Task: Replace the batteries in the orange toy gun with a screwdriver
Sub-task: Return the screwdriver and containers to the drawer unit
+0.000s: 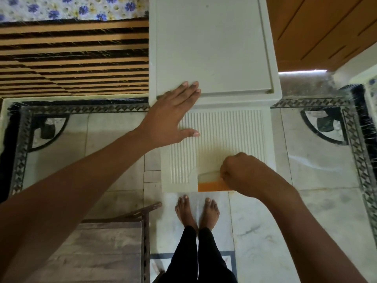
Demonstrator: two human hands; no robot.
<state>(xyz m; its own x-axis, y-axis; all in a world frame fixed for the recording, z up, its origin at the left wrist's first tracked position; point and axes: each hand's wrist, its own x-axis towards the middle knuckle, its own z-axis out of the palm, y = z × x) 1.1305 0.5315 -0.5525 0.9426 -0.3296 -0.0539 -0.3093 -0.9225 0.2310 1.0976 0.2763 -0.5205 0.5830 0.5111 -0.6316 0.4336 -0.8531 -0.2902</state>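
We cannot plainly pick out the orange toy gun. All that shows of its colour is an orange strip [212,186] behind the handle [208,176] cut into the bottom edge of a ribbed white drawer front [224,129], and we cannot tell whether that strip is the toy or only something else inside. The right hand [242,172] is right at that cut-out, with its fingers curled over the handle's edge in a firm grip and its knuckles toward us, so the orange strip lies just beside and below its fingers. The left hand [173,117] is well apart from the strip. It lies spread flat, fingers on the front left corner of the white cabinet top [212,48] and thumb against the ribbed front, which looks like bracing. We judge the task to be at its very start, with the drawer being opened to fetch what is needed. No screwdriver or batteries are in view. The next move seems to call for a steady pull on the handle while the flat hand keeps the light cabinet from sliding or tipping. Then the drawer's contents must be checked before anything is lifted out. Around the cabinet we see bare feet [196,211] on a marble floor [316,170] with a dark patterned border, and a wooden stool [110,252] at lower left.
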